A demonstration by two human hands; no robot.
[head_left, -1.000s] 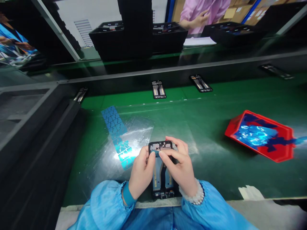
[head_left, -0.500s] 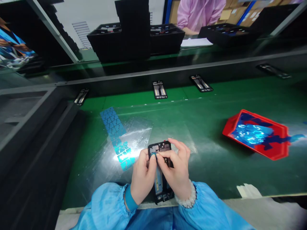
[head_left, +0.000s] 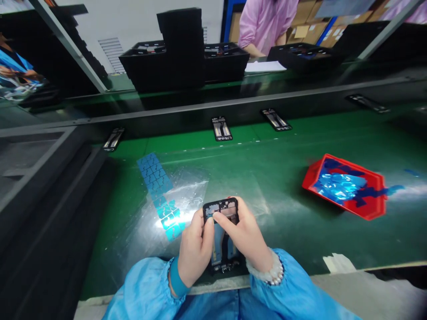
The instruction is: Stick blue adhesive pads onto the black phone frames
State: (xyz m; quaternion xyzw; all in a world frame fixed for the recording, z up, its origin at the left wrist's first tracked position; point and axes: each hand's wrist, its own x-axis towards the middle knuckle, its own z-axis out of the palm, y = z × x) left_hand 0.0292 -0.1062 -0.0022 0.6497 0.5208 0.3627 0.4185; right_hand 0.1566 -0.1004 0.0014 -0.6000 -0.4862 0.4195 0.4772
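On the green desk (head_left: 283, 178), a blue sticker sheet (head_left: 155, 175) is laid at the left, partly over clear film (head_left: 195, 182). Near the desk's front edge, an open phone frame (head_left: 218, 244) is held between both hands: its left edge is pinched in the left hand's (head_left: 193, 251) grip, its right edge clasped by the right hand (head_left: 245, 231), both thumbs being laid over its upper part. Farther right, blue scraps (head_left: 342, 186) are contained in a red bin (head_left: 373, 209).

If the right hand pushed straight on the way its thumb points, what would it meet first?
Likely the left hand, whose thumb lies close to that of the right hand over the phone frame; depth there is unclear.
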